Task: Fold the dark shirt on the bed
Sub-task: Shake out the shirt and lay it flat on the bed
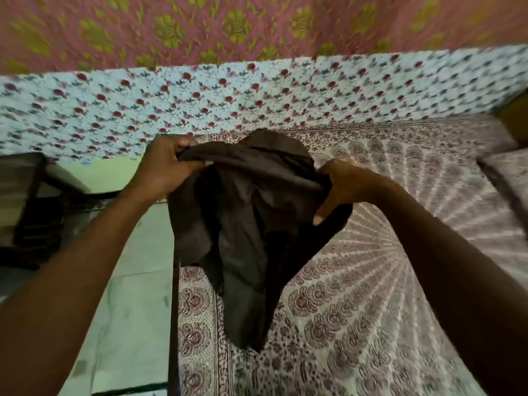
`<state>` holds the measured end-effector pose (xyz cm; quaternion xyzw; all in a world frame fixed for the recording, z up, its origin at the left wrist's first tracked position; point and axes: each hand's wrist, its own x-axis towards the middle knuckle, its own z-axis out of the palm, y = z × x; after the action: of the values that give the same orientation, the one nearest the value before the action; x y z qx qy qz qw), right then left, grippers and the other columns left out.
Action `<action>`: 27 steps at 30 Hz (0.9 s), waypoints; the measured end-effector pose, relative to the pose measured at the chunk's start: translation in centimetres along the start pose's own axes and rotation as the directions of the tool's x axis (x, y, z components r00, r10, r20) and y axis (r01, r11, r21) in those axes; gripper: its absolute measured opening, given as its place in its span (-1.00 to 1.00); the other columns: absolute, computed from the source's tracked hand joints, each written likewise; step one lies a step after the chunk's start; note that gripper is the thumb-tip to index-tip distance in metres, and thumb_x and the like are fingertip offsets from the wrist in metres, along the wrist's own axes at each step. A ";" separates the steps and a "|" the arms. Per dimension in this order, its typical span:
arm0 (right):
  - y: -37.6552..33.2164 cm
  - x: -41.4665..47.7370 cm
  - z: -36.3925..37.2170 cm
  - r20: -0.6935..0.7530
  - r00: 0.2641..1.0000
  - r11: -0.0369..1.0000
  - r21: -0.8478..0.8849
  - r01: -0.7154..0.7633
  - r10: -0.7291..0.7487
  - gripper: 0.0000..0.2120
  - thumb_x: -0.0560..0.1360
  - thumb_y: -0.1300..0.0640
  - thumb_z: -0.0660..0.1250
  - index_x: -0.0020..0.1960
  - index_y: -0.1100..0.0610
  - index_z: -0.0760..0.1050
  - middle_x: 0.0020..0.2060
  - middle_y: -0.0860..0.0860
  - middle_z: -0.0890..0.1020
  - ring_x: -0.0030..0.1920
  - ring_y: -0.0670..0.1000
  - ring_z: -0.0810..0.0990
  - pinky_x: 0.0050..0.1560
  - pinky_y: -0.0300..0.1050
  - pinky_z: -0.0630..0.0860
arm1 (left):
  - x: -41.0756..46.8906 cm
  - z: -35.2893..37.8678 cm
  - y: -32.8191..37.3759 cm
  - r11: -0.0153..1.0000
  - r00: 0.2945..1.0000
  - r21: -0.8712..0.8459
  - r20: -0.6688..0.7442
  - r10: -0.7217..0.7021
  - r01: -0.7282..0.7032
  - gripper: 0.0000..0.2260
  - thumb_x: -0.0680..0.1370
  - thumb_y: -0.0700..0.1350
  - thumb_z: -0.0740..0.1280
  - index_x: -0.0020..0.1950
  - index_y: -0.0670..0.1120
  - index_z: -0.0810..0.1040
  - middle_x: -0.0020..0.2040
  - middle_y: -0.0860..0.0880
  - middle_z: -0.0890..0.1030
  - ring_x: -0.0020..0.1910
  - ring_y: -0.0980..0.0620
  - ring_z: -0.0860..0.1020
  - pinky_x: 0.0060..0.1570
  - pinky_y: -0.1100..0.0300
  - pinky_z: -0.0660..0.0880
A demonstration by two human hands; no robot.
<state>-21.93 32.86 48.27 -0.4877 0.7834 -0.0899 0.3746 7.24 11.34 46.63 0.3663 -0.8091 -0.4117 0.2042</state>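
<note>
The dark shirt (243, 224) hangs bunched in the air above the bed (357, 295), its lower end reaching down toward the patterned sheet. My left hand (165, 170) grips its upper left edge with the fingers closed around the cloth. My right hand (340, 187) holds the upper right edge, thumb pointing down. The shirt is crumpled, and its sleeves and collar cannot be made out.
The bed's left edge (174, 310) runs down the middle of the view, with pale floor (137, 267) to its left. A floral cloth (228, 104) covers the wall behind. A dark piece of furniture (28, 210) stands at the left. A pillow (505, 178) lies at the right.
</note>
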 end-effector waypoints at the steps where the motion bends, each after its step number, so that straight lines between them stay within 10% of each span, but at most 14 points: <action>1: 0.0 -1.7 -0.5 -0.006 1.000 0.998 -0.063 -0.004 0.004 -0.42 0.15 -0.04 0.76 0.03 0.12 0.58 -0.12 -0.10 0.61 -0.14 -0.17 0.55 -0.27 -0.40 0.42 | -0.7 -0.3 1.8 0.999 0.999 0.028 0.013 0.041 -0.041 -0.80 0.50 -0.17 0.57 -0.27 -0.03 0.62 -0.41 0.13 0.58 -0.34 0.14 0.49 -0.26 0.23 0.40; 6: 3.1 -6.5 -3.4 -0.605 0.796 1.000 -0.012 -0.005 -0.004 -0.83 0.48 0.24 0.47 0.05 0.26 0.68 -0.10 0.18 0.67 -0.03 0.21 0.65 -0.05 0.02 0.60 | -3.5 -0.9 10.5 0.990 0.957 0.067 0.274 0.098 -0.121 -0.86 0.44 -0.14 0.59 -0.22 -0.17 0.71 -0.40 -0.01 0.63 -0.38 0.14 0.57 -0.32 0.37 0.45; 13: 8.6 -12.9 -6.4 -0.668 0.744 0.999 0.020 0.032 -0.011 -0.90 0.52 0.38 0.32 -0.07 0.24 0.58 -0.25 0.14 0.56 -0.19 0.15 0.52 -0.25 -0.10 0.36 | -5.6 0.4 16.7 0.964 0.972 0.204 0.198 0.129 -0.170 -0.86 0.49 -0.26 0.56 -0.03 -0.05 0.73 -0.24 0.24 0.72 -0.20 0.31 0.66 -0.20 0.47 0.50; 19: 15.4 -18.6 -9.9 -0.672 0.734 0.979 0.068 0.190 -0.095 -0.80 0.53 0.19 0.50 -0.21 0.07 0.54 -0.25 0.07 0.62 -0.20 0.07 0.58 -0.26 -0.14 0.41 | -8.3 4.9 22.8 0.916 0.991 0.387 -0.044 0.130 -0.103 -0.78 0.47 0.06 0.59 -0.20 -0.07 0.76 -0.33 -0.12 0.68 -0.28 -0.05 0.63 -0.22 0.14 0.45; 24: 21.7 -24.0 -14.5 -0.484 0.841 0.964 -0.220 0.152 -0.243 -0.80 0.43 0.10 0.61 -0.13 0.19 0.64 -0.25 0.07 0.65 -0.21 0.01 0.59 -0.24 -0.17 0.43 | -11.9 8.9 28.8 0.979 0.998 0.196 -0.024 0.061 -0.055 -0.86 0.43 -0.25 0.61 -0.26 -0.05 0.75 -0.31 0.01 0.71 -0.29 0.17 0.64 -0.12 0.16 0.52; 27: 25.6 -26.2 -16.8 -0.582 0.768 0.959 -0.237 0.153 -0.267 -0.84 0.51 0.14 0.54 -0.14 0.19 0.62 -0.21 0.08 0.62 -0.12 0.14 0.61 -0.12 -0.08 0.46 | -13.9 10.4 31.4 0.976 0.998 0.212 -0.032 0.057 -0.049 -0.87 0.44 -0.28 0.60 -0.19 -0.05 0.75 -0.24 -0.01 0.73 -0.20 0.12 0.68 -0.04 0.09 0.58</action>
<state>-44.75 63.86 60.15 -0.5485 0.8070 -0.2139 0.0458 -3.65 39.62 65.89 0.3718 -0.8538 -0.3108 0.1902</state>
